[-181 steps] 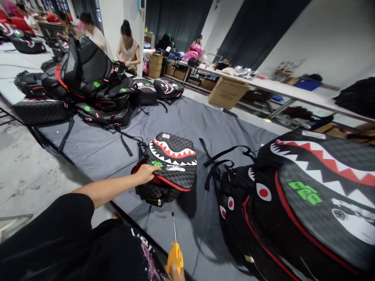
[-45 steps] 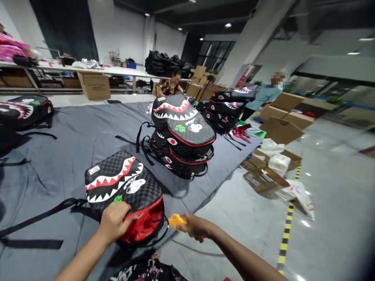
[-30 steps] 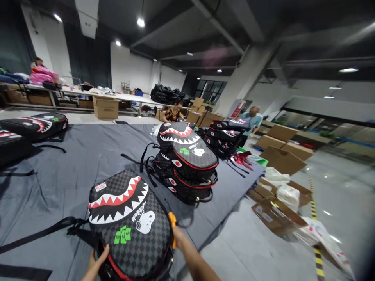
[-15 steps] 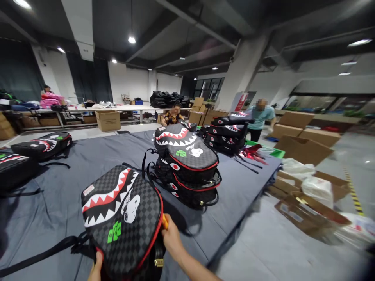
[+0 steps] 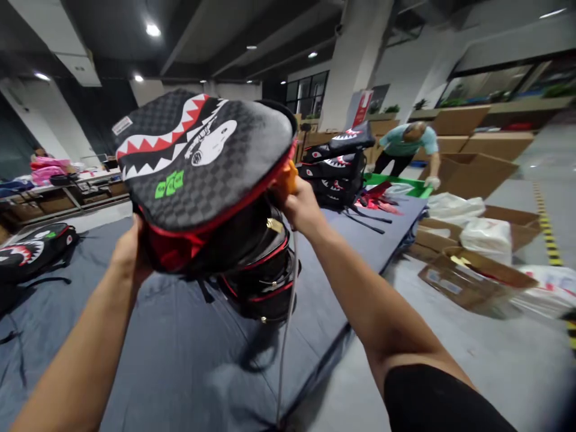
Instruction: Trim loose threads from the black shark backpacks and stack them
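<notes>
A black checkered backpack (image 5: 225,174) with a red-and-white shark mouth, a white cartoon dog head and green notes is held up in front of me. My left hand (image 5: 134,252) is closed on its near left edge, fingers partly hidden beneath. At its right edge my right hand (image 5: 299,201) grips the bag together with an orange object (image 5: 287,178), whose kind I cannot make out. A thin pale cord (image 5: 288,336) hangs down below that hand. Under and behind the raised bag stands a stack of similar backpacks (image 5: 265,294), partly covered by it.
The table (image 5: 189,360) has a grey cloth. More backpacks lie at its left (image 5: 33,252), and another stack (image 5: 337,168) stands farther back. A person (image 5: 409,147) leans over a green crate (image 5: 396,183). Cardboard boxes (image 5: 472,282) and plastic bags stand on the floor at right.
Both hands have lifted the backpack off the table, up and forward, over the nearby stack. The person at the back now bends down toward the green crate. My view has turned slightly right.
</notes>
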`<state>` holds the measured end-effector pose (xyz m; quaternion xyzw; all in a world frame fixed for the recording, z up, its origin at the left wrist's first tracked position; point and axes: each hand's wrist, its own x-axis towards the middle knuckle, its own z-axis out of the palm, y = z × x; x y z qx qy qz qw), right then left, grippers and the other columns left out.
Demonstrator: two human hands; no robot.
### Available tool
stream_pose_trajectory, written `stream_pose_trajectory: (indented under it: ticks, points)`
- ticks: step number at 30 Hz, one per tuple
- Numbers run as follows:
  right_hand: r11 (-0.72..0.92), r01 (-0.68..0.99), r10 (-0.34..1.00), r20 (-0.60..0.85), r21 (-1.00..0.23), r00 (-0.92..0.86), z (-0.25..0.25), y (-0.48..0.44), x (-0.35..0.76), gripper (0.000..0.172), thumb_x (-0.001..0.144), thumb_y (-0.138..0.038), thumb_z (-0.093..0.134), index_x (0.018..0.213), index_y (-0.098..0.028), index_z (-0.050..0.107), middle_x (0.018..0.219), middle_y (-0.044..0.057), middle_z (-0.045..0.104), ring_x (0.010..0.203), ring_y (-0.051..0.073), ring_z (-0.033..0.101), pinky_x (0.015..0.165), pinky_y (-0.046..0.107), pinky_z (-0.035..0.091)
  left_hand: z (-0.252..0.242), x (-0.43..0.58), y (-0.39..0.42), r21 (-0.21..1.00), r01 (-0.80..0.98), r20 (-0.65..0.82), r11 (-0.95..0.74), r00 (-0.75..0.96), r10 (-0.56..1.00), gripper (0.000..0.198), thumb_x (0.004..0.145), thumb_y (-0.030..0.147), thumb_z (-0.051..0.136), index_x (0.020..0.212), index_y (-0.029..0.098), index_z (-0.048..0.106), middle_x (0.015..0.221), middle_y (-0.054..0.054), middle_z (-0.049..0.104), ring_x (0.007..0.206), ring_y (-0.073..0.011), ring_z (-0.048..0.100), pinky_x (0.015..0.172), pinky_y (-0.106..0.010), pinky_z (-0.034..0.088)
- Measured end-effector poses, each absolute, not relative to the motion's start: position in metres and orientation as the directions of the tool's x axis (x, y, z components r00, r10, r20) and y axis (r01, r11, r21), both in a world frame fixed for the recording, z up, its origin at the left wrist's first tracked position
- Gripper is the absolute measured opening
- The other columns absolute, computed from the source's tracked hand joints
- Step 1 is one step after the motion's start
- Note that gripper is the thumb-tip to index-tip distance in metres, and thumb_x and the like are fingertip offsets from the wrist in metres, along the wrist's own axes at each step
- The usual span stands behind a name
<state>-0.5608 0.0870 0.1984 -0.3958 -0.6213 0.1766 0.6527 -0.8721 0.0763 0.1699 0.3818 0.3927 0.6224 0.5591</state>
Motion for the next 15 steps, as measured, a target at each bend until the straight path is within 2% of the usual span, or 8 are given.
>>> stream_pose_trajectory:
  ticks: [3,5,7,8,10,13,15]
  points:
    - [0.354,0.237,0.857,0.416,-0.904,0.305,0.186,0.133,-0.525,0.014,0.072,-0.008,0.056,0.067,-0.018,0.047,0.061,-0.006,0.045,0.062,0.011,0.041,0.061,0.023,0.037,0.174,-0.828,0.12,0.945,-0.317,-0.092,0.079,-0.023,0.996,0.049,0.099,0.051,0.031,0.122,0.022,0.063,0.105,-0.007,0.072,0.085,-0.0213,0.069,0.085,-0.045,0.058]
    - [0.184,0.192,0.908,0.242,-0.964,0.343,0.159,0.144,-0.508,0.015,0.073,-0.004,0.052,0.064,-0.016,0.049,0.058,-0.005,0.047,0.062,0.01,0.043,0.06,0.023,0.038,0.155,-0.808,0.134,0.945,-0.26,-0.222,0.2,-0.058,0.973,0.038,0.098,0.042,0.04,0.123,0.021,0.06,0.086,-0.005,0.071,0.066,-0.0178,0.065,0.072,-0.042,0.059]
    - [0.088,0.154,0.928,0.137,-0.984,0.347,0.126,0.146,-0.496,0.015,0.073,-0.004,0.047,0.064,-0.016,0.05,0.054,-0.004,0.048,0.057,0.011,0.046,0.055,0.024,0.04,0.131,-0.796,0.14,0.938,-0.246,-0.272,0.243,-0.091,0.958,0.032,0.093,0.034,0.053,0.122,0.022,0.059,0.079,-0.001,0.068,0.059,-0.0137,0.061,0.066,-0.035,0.057]
    - [0.057,0.132,0.932,0.1,-0.99,0.347,0.112,0.145,-0.491,0.014,0.073,-0.004,0.046,0.066,-0.016,0.05,0.052,-0.005,0.047,0.054,0.012,0.047,0.052,0.024,0.04,0.122,-0.793,0.14,0.94,-0.253,-0.259,0.227,-0.102,0.96,0.031,0.091,0.034,0.056,0.12,0.023,0.06,0.081,-0.001,0.068,0.059,-0.0127,0.061,0.066,-0.032,0.057]
    - [0.004,0.086,0.935,0.034,-0.996,0.354,0.093,0.142,-0.483,0.011,0.073,-0.007,0.048,0.069,-0.017,0.05,0.051,-0.005,0.047,0.05,0.013,0.048,0.047,0.024,0.041,0.112,-0.793,0.138,0.949,-0.27,-0.197,0.164,-0.1,0.975,0.035,0.091,0.045,0.055,0.117,0.023,0.062,0.093,-0.004,0.07,0.069,-0.0139,0.063,0.069,-0.03,0.056]
    - [-0.044,0.017,0.938,-0.035,-0.999,0.344,0.085,0.136,-0.473,0.004,0.073,-0.015,0.056,0.074,-0.018,0.053,0.058,-0.004,0.053,0.053,0.014,0.053,0.044,0.023,0.045,0.101,-0.805,0.135,0.966,-0.246,-0.098,0.077,-0.077,0.992,0.058,0.092,0.066,0.037,0.125,0.024,0.06,0.113,-0.009,0.067,0.094,-0.0206,0.065,0.082,-0.036,0.055]
    - [-0.046,-0.079,0.946,-0.069,-0.996,0.317,0.084,0.13,-0.464,0.011,0.071,-0.021,0.062,0.08,-0.017,0.057,0.073,0.001,0.063,0.06,0.015,0.059,0.045,0.024,0.049,0.08,-0.815,0.131,0.976,-0.208,-0.094,0.064,-0.135,0.986,0.064,0.091,0.07,0.029,0.136,0.03,0.052,0.129,-0.009,0.06,0.113,-0.0241,0.06,0.094,-0.042,0.051]
